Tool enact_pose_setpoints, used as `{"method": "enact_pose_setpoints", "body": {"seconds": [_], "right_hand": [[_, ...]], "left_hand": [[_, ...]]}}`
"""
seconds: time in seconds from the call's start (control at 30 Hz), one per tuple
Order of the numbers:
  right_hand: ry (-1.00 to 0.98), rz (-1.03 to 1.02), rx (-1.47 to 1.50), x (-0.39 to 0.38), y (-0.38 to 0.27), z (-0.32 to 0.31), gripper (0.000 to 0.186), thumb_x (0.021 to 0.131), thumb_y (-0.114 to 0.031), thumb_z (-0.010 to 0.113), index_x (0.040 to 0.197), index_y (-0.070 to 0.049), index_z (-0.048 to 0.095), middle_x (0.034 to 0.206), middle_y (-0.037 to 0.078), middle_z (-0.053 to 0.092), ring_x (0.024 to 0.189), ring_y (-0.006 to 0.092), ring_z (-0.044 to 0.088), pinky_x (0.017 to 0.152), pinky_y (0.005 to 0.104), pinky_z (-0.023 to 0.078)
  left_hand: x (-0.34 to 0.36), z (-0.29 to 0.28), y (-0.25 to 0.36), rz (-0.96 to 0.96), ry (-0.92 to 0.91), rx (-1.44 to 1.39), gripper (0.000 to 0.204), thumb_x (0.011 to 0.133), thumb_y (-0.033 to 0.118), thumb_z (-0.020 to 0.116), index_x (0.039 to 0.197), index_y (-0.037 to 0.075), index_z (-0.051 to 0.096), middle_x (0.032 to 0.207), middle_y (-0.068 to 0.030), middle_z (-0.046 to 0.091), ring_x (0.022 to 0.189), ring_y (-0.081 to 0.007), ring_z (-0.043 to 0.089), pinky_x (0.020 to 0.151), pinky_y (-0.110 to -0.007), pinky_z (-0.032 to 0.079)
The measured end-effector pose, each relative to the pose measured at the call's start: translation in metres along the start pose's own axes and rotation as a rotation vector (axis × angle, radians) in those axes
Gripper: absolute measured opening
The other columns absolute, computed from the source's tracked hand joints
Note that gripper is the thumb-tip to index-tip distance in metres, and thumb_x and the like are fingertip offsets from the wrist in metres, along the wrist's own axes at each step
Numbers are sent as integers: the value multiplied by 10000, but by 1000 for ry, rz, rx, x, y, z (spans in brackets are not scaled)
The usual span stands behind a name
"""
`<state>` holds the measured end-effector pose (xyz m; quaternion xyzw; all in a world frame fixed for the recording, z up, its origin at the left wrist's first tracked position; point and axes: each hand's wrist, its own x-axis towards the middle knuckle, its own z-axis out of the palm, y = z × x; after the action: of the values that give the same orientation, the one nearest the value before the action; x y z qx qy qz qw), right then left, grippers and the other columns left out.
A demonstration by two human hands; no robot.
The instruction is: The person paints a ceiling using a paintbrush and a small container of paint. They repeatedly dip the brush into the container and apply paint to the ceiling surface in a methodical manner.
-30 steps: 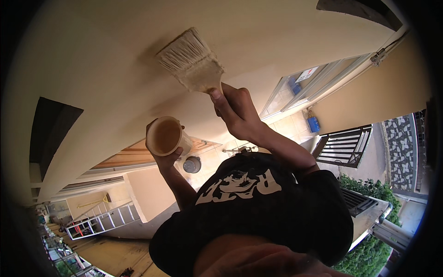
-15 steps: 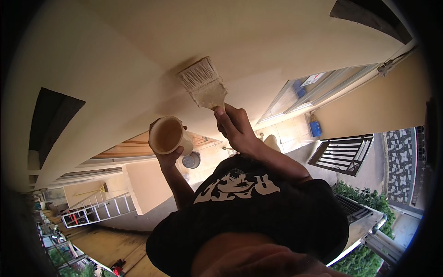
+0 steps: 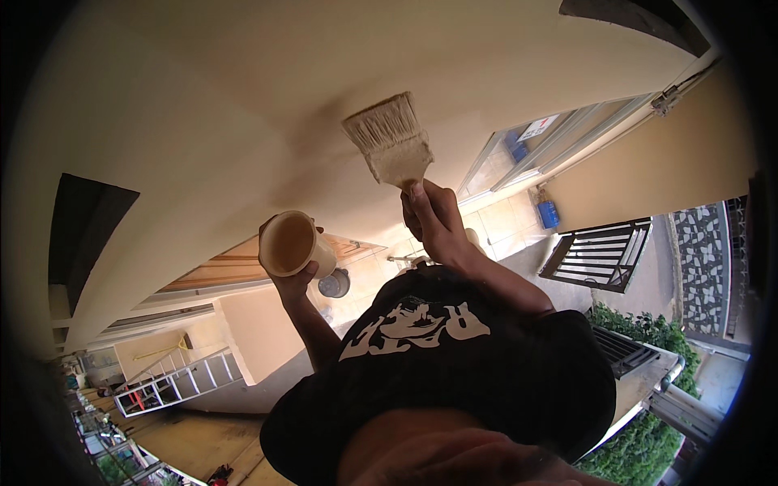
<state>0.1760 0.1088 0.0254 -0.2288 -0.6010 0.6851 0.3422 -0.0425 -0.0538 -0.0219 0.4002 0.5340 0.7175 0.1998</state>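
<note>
My right hand [image 3: 438, 219] is closed around the handle of a wide paintbrush [image 3: 397, 146] with pale, coated bristles. The bristles are against or very close to the beige painted ceiling [image 3: 211, 97], casting a shadow to their left; I cannot tell whether they touch. Lower and to the left, my left hand [image 3: 293, 283] grips a round cream cup [image 3: 292, 247], its open mouth toward the camera and its inside light brown.
Dark openings [image 3: 89, 227] interrupt the ceiling at both sides. Around me are a glazed window [image 3: 531, 146], a blue container [image 3: 548, 214], a grey bucket [image 3: 334, 287], an aluminium ladder [image 3: 174, 381], a beige block [image 3: 255, 332], a barred metal gate [image 3: 598, 253] and green plants [image 3: 648, 445].
The brush has moved to the right, dropping from its first position and then rising slightly, with my right hand still around it. The cup has shifted only slightly and stays in my left hand.
</note>
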Motion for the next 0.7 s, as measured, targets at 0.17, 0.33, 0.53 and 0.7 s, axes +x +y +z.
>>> {"method": "enact_pose_setpoints", "body": {"seconds": [0.17, 0.33, 0.53, 0.7], "right_hand": [[49, -49, 36, 59, 3, -9, 489, 1156, -419, 369, 852, -58, 493, 628, -46, 382, 531, 48, 356, 476, 252, 322], [101, 275, 113, 5, 51, -21, 508, 1150, -413, 397, 1085, 24, 647, 658, -67, 385, 567, 41, 374, 512, 243, 345], [31, -15, 14, 37, -21, -20, 500, 1152, -427, 384, 920, -13, 540, 648, -50, 384, 540, 53, 362, 492, 257, 331], [68, 76, 140, 39, 51, -34, 467, 1151, -436, 387, 848, -87, 456, 653, -78, 314, 509, 34, 284, 454, 233, 276]], "left_hand": [[9, 10, -2, 28, -83, -26, 1077, 601, 546, 997, 1400, 60, 464, 1185, -167, 693, 1034, -305, 711, 891, -493, 597], [12, 7, -18, 14, -109, -34, 1079, 603, 532, 1001, 1412, 73, 452, 1176, -168, 698, 1039, -321, 711, 895, -499, 591], [15, 27, -20, -5, -100, -64, 1053, 617, 478, 1005, 1416, 77, 449, 1182, -164, 699, 1045, -328, 713, 904, -500, 589], [22, 42, -19, -4, -149, -71, 1054, 609, 468, 1008, 1414, 82, 449, 1181, -158, 696, 1046, -324, 708, 910, -502, 591]]}}
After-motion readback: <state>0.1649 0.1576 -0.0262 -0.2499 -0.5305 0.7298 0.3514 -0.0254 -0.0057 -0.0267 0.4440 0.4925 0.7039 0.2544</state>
